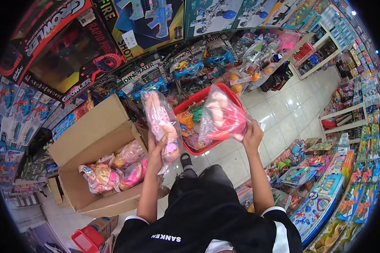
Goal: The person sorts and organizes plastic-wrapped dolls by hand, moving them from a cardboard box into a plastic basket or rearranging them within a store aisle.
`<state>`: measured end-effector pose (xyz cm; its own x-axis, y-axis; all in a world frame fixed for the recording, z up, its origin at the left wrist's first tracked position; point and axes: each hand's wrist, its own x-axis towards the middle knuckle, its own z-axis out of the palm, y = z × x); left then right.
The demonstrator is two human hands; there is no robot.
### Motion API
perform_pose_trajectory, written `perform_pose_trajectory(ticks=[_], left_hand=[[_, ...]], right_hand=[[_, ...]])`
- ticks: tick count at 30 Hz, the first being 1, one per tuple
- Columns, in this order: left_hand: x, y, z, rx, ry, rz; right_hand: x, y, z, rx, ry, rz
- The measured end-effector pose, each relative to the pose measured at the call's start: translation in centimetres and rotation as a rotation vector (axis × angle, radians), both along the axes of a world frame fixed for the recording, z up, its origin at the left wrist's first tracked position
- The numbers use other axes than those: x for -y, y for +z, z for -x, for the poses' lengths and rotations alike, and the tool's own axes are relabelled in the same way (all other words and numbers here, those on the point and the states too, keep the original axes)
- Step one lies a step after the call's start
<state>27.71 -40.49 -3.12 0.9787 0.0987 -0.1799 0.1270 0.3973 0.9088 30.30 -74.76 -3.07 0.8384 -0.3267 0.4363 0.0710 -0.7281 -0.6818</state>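
My left hand (156,149) is closed on a doll in a clear plastic bag (161,120), held upright between the carton and the basket. In my right hand (253,134) is a second bagged doll (223,114), gripped at the bag's edge; pink cloth and bare doll limbs show through the plastic. This second bag covers part of a red plastic basket (230,90), where several bagged toys (190,118) lie. To the left, an open cardboard box (88,122) holds several more bagged dolls (118,166).
Boxed toys, including a Growler box (63,50), line the shelf ahead. Dinosaur toy packs (143,78) hang beneath. Packaged toys (321,198) fill the right-hand display. A tiled floor (278,114) runs between the shelves. A red container (86,239) stands at lower left.
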Motion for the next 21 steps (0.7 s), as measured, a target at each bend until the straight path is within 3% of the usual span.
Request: perform_pose_trajectory(ticks=[4,6,9,10,12,16,21], left_hand=[[-0.2,-1.0,0.2,-0.026,0.141,0.010],[0.3,-0.8,0.6,-0.014,0.190,-0.019],[2.3,0.3,1.6,0.000,0.279,-0.070],[3.1,0.6,1.8,0.004,0.311,-0.130],[4.8,1.8,2.4,-0.017,0.344,-0.231],[7.5,0.5,3.4,-0.017,0.409,-0.259],[11.3,-1.2,4.1,-0.058,0.457,-0.367]], right_hand=[[-0.2,-1.2,-6.2,0.099,0.267,0.176],[-1.8,-2.6,-9.6,0.186,0.497,0.451],[-4.0,-6.3,-12.7,0.220,0.595,0.473],[-4.5,-8.1,-13.3,0.226,0.612,0.468],[-5.3,-11.3,-13.9,-0.008,0.690,0.450],[-6.1,-12.0,-13.9,0.066,0.730,0.396],[-4.1,-11.0,-15.7,-0.142,0.903,0.129]])
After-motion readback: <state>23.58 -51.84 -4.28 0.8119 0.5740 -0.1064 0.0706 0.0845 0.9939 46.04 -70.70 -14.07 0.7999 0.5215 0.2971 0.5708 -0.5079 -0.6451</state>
